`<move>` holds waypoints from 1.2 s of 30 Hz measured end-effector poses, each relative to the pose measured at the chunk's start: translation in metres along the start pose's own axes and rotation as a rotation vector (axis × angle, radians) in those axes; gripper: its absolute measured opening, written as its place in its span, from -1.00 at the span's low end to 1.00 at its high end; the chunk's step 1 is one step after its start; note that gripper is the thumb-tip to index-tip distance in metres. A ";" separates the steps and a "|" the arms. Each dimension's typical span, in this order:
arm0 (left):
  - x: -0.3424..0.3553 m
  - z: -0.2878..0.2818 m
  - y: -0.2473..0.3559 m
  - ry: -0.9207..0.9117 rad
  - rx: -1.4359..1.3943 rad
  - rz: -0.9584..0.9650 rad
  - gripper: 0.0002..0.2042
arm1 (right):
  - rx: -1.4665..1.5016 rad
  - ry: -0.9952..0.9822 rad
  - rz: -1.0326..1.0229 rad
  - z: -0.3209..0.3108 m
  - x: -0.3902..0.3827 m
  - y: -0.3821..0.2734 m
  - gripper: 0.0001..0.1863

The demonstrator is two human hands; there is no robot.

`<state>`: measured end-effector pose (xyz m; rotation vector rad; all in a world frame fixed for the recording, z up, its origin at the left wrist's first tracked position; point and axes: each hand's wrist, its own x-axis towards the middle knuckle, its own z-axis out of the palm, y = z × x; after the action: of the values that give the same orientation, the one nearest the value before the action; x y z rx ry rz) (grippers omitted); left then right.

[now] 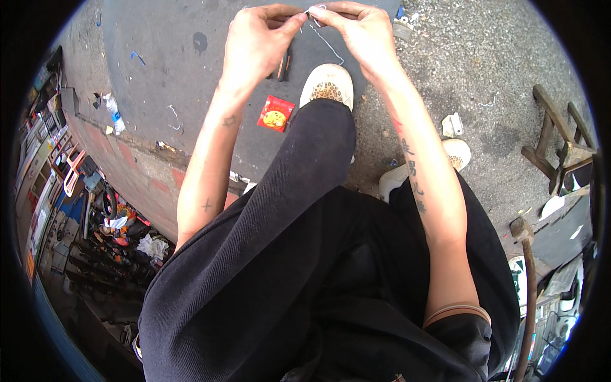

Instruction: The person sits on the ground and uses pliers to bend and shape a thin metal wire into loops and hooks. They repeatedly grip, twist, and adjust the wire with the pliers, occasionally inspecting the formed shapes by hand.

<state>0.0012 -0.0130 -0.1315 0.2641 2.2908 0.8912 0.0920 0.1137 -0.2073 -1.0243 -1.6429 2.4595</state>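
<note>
"Where is the white string [328, 43]?"

"At the far edge of the view. Its upper part loops at the fingertips, and a loose length trails down over the dark mat [191, 95], its lower end by the toe of the cream shoe [326, 83]. I can't tell whether it touches the shoe."

"And the fingers?"

"The left hand [259, 43] has thumb and forefinger pinched together, seemingly on the string. The right hand [368, 39] is just beside it, thumb pressed to forefinger, with a loop of string showing at the tip. No real gap in either pinch. Something small and dark sits between them, too tiny to make out."

"How would the string handle?"

"Next to no weight, I'd judge, and limp: it bends anywhere, won't push, and may snag or slide through a loose pinch. Best held between thumb and forefinger pads, close to the loop, leaving the tail free."

"Anything near the tail?"

"A red packet [275, 113] lies left of the shoe, apart from the string."
</note>
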 end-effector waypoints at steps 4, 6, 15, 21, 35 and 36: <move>0.011 -0.015 -0.004 -0.188 -0.154 -0.052 -0.75 | -0.010 -0.088 0.005 -0.009 0.006 -0.005 -0.78; 0.012 -0.021 -0.005 -0.293 -0.195 -0.042 -0.71 | -0.030 -0.157 -0.002 -0.014 0.007 -0.008 -0.77; 0.016 -0.026 -0.008 -0.467 -0.270 -0.180 -0.69 | -0.140 -0.219 0.023 -0.018 0.004 -0.021 -0.81; 0.017 -0.024 -0.020 -0.494 -0.450 -0.131 -0.64 | -0.074 -0.120 0.026 -0.013 0.001 -0.016 -0.81; 0.001 -0.009 -0.025 -0.360 -0.974 -0.133 -0.81 | 0.484 -0.181 0.205 -0.006 -0.002 -0.018 -0.77; 0.001 -0.005 -0.024 -0.304 -0.974 -0.100 -0.82 | 0.528 -0.166 0.198 -0.002 -0.004 -0.016 -0.77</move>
<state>-0.0012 -0.0331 -0.1451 -0.1403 1.3705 1.6468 0.0905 0.1210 -0.1922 -0.9556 -0.8528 2.9323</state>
